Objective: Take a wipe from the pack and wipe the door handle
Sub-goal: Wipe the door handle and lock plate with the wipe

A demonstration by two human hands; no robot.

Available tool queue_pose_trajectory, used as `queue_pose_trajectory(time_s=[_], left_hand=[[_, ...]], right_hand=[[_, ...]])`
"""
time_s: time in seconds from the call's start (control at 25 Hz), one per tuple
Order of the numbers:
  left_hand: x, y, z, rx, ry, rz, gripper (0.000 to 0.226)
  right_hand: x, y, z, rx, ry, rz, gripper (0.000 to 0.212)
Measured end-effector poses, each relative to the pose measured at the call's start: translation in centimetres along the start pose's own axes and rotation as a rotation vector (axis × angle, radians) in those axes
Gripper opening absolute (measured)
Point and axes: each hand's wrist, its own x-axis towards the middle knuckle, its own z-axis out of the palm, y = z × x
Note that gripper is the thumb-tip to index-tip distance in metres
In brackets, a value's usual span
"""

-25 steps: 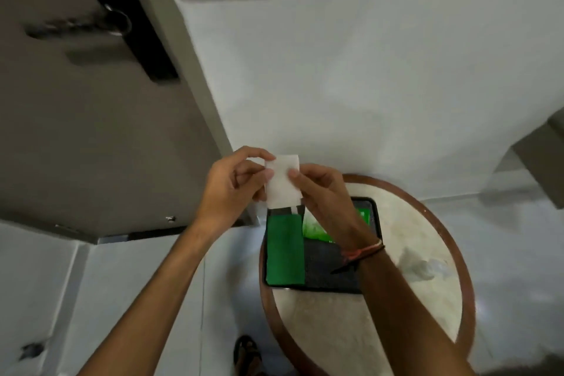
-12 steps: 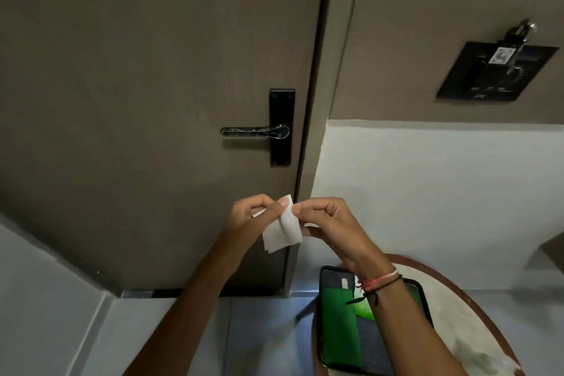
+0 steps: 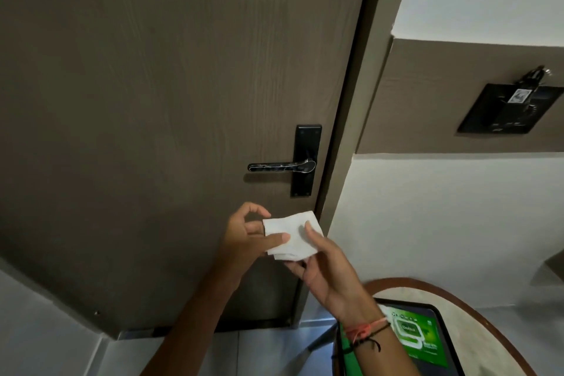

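Note:
A folded white wipe [image 3: 294, 233] is held between both my hands in front of the brown door. My left hand [image 3: 250, 235] pinches its left edge with thumb and fingers. My right hand [image 3: 325, 272] supports it from below, thumb on top. The black door handle [image 3: 280, 166] sticks out horizontally from its black plate [image 3: 305, 159], a short way above the wipe and untouched. The green wipe pack [image 3: 418, 336] lies on a dark tray [image 3: 448, 342] at the lower right, partly hidden by my right forearm.
A round table with a wooden rim [image 3: 476, 308] holds the tray at the lower right. A black wall panel with a key tag [image 3: 503, 107] hangs right of the door frame [image 3: 357, 131]. Pale floor tiles [image 3: 259, 351] lie below the door.
The view has swung up from the table to the door. The wipe, pinched narrow between my fingertips before, is now spread wider and flatter across my right hand, below the handle.

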Motion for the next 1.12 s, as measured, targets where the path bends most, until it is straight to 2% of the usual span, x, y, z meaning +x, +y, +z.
queue_pose_trajectory(time_s=[0.08, 0.16, 0.2, 0.28, 0.36, 0.4, 0.48, 0.6, 0.72, 0.8, 0.92, 1.04, 1.12], left_hand=[[0.4, -0.2, 0.7, 0.084, 0.02, 0.013, 0.042], [1.1, 0.8, 0.2, 0.108, 0.138, 0.111, 0.032], [1.8, 1.9, -0.5, 0.186, 0.243, 0.249, 0.023], [4.0, 5.2, -2.8, 0.533, 0.479, 0.635, 0.012], [7.6, 8.8, -4.9, 0.919, 0.636, 0.951, 0.034], [9.7, 10.4, -5.5, 1.099, 0.675, 1.038, 0.04], [13.1, 12.0, -6.3, 1.398, 0.722, 1.09, 0.05], [16.7, 11.2, -7.4, 1.593, 0.814, 1.125, 0.06], [18.7, 10.5, -8.0, 1.564, 0.863, 1.217, 0.069], [19.7, 10.2, -8.1, 1.524, 0.898, 1.269, 0.072], [20.4, 9.6, -8.3, 1.501, 0.924, 1.341, 0.073], [20.9, 9.5, -8.7, 1.493, 0.958, 1.382, 0.068], [21.1, 9.3, -8.5, 1.481, 0.979, 1.399, 0.066]], right_hand=[[0.1, -0.1, 0.2, 0.04, 0.068, -0.001, 0.036], [0.7, -1.0, 0.2, 0.023, 0.211, -0.102, 0.027], [1.4, -1.7, 0.3, -0.052, 0.313, -0.255, 0.02], [2.8, -3.8, 1.4, -0.39, 0.556, -0.758, 0.017], [5.1, -5.1, 3.0, -0.732, 0.615, -1.117, 0.03], [6.7, -5.0, 3.7, -0.869, 0.577, -1.173, 0.04], [9.8, -4.0, 4.3, -1.069, 0.449, -1.126, 0.052], [13.7, -1.8, 3.8, -1.446, 0.527, -1.192, 0.055], [16.2, 0.7, 4.8, -1.676, 0.528, -1.319, 0.056], [17.4, 2.7, 6.5, -1.709, 0.512, -1.342, 0.059], [19.2, 4.1, 8.4, -1.766, 0.571, -1.361, 0.067], [19.4, 2.3, 5.0, -1.894, 0.644, -1.434, 0.076], [18.8, 0.5, 2.2, -1.841, 0.775, -1.392, 0.078]])
